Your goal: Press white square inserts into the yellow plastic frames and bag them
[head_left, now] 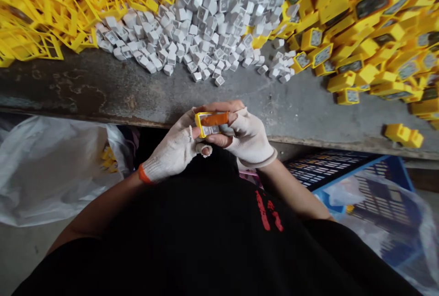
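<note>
A small yellow plastic piece (206, 124) with a grey-white face and an orange strip (216, 118) across it is held at the table's near edge. My left hand (171, 150) and my right hand (245, 138), in white knit gloves with bare fingertips, grip it from both sides. Beyond them lies a heap of small grey-white cube-shaped parts (192, 35). To the right is a mass of yellow block-shaped parts with dark or grey faces (363, 26). Neither hand touches these heaps.
The worn grey table top (103, 90) ends just beyond my hands. Yellow lattice frames (44, 17) pile up at the far left, and a loose yellow piece (403, 135) lies at right. Below the edge are a white plastic bag (51, 172) and a blue crate (343, 172).
</note>
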Demonstrator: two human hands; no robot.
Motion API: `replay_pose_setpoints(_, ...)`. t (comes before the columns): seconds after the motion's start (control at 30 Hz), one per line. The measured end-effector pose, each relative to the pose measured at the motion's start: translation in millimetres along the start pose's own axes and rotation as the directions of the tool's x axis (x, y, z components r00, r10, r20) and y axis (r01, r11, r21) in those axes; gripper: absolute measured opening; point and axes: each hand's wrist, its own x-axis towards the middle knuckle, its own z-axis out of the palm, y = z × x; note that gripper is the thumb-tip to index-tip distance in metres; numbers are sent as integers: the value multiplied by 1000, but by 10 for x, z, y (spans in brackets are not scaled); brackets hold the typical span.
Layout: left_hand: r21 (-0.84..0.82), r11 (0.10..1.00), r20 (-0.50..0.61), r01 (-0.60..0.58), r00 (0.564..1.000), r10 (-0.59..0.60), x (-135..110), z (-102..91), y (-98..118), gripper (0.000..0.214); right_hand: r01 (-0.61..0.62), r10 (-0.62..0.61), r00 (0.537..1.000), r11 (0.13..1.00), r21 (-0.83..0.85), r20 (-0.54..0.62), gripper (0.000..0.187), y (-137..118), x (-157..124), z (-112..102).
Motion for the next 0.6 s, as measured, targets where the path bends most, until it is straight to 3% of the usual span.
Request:
replay_pose_setpoints(0.1,36,998,-15,-48,999,49,-11,-16,1,52,49,-47,999,994,-97,19,44,-25,29,-53)
replay_pose_setpoints(0.37,123,990,39,-66,997,62,-8,-48,-41,54,151,-133,983,978,-147,126,26,-73,93,-213)
replay_pose_setpoints(0.6,155,980,14,-125,992,124,4,-60,-110,52,150,-22,951,906,-396,309,23,-208,203,-237)
